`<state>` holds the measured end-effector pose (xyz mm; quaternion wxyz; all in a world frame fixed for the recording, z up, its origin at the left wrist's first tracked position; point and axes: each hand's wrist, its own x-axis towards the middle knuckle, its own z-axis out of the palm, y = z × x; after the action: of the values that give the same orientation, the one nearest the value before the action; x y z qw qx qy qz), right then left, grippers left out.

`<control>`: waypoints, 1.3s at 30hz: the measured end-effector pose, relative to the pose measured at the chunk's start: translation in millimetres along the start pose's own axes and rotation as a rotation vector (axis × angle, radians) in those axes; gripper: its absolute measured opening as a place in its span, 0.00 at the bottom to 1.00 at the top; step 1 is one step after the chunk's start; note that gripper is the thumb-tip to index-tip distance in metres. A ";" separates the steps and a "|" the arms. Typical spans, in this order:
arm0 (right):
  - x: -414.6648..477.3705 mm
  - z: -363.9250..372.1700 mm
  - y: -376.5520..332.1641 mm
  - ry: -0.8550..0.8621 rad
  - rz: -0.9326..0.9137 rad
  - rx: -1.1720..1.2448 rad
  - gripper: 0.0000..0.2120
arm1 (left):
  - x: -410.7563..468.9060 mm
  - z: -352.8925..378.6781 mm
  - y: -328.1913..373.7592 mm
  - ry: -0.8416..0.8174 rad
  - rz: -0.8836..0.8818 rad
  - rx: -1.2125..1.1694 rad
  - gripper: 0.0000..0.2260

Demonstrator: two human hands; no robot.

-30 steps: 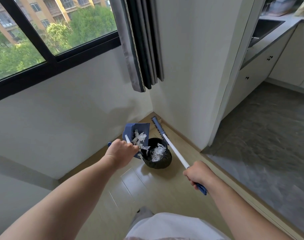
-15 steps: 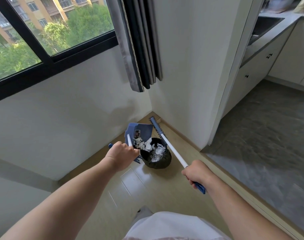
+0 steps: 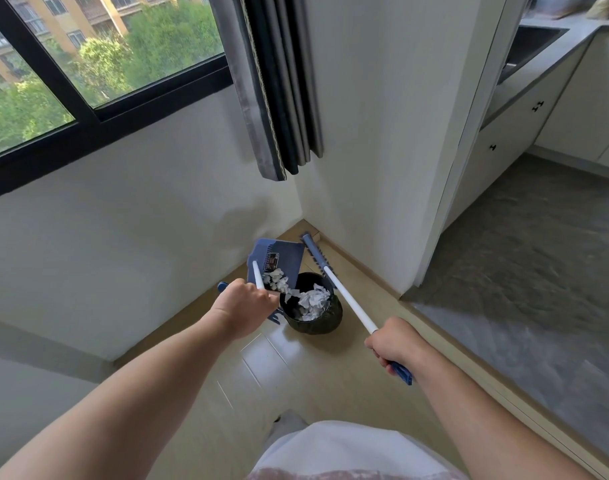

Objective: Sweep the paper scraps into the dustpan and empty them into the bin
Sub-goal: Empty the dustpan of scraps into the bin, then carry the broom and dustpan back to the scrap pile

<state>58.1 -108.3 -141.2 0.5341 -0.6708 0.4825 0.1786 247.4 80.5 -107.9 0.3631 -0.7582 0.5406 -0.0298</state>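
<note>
While tilted, bin [image 3: 311,315] scrap-filled.

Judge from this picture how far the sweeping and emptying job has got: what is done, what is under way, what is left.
Done: scraps were swept up, and many already lie in the bin. Under way: the left hand tilts the dustpan over the bin's rim, with paper scraps on it, while the right hand holds the broom aside. Left: tipping out those last scraps.
</note>
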 end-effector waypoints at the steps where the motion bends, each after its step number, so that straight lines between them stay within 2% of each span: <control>1: 0.0 0.1 0.4 0.000 0.004 -0.002 0.11 | -0.2 -1.6 -0.7 0.000 -0.003 0.005 0.13; 12: -4.7 0.6 5.3 0.000 0.001 -0.001 0.12 | 0.3 1.6 1.6 0.019 0.110 0.076 0.10; 18: -8.0 -1.6 8.9 0.001 0.014 0.005 0.06 | 5.5 4.9 7.8 0.039 0.166 0.111 0.08; 22: -9.6 -3.3 11.3 0.016 0.015 -0.008 0.08 | 7.8 1.8 12.4 0.028 0.215 0.118 0.07; 31: -15.8 -11.2 15.2 0.044 0.012 -0.028 0.09 | 12.8 -7.2 19.4 0.009 0.247 0.166 0.07; 39: -21.8 -16.2 17.3 0.035 0.013 -0.037 0.10 | 17.1 -10.4 20.7 0.023 0.208 0.145 0.06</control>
<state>28.8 -112.2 -128.3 0.5119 -0.6804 0.4927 0.1793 233.4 57.6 -118.3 0.4120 -0.6693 0.6170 -0.0394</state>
